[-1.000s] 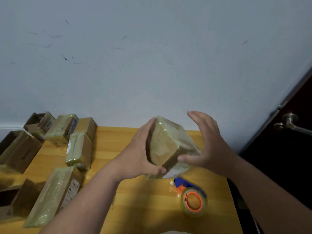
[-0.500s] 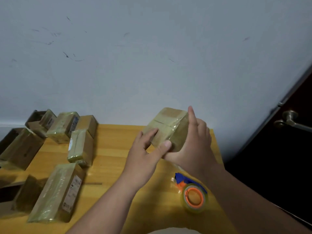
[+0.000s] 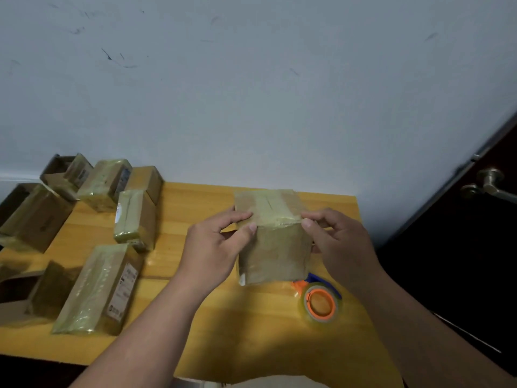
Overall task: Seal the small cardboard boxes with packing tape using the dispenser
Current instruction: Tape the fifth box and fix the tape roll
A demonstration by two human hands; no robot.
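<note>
Box (image 3: 275, 247) held, dispenser (image 3: 319, 301) beside, boxes (image 3: 103, 287) left

A yellow wooden worktop (image 3: 179, 208) is sitting against a pale blue-grey wall (image 3: 251, 93) that is showing dark scuff marks (image 3: 107, 55). At the right, a dark door (image 3: 475, 247) is standing beside the wall, its metal handle (image 3: 488, 183) sticking out.

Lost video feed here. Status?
Both hands, left and right, grip taped brown cardboard box. Orange-cored tape dispenser idle on yellow wooden table. Nothing obstructing.
</note>
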